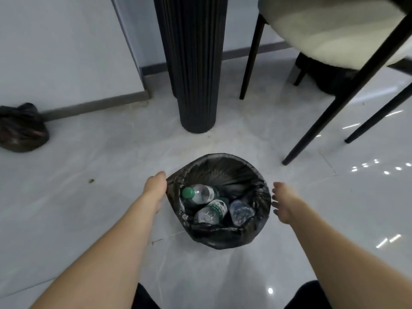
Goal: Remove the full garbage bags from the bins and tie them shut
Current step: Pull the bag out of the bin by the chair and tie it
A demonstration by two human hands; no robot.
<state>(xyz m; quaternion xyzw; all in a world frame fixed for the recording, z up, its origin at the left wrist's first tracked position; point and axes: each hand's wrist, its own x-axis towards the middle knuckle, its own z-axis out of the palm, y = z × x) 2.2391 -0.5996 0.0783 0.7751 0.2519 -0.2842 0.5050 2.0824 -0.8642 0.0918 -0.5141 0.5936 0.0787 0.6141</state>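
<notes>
The black garbage bag [219, 236] sits between both hands: left hand [156, 188] touches its left rim, grip hidden, while right hand [284, 204] hovers spread-fingered just beside its right rim.

Green-and-white label on the middle bottle [213, 211] in the bin, print too blurred to read.

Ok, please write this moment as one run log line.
left hand: gripping bag rim | right hand: open, beside bin | bin bag: in bin, untied | tied bag: by wall
</notes>
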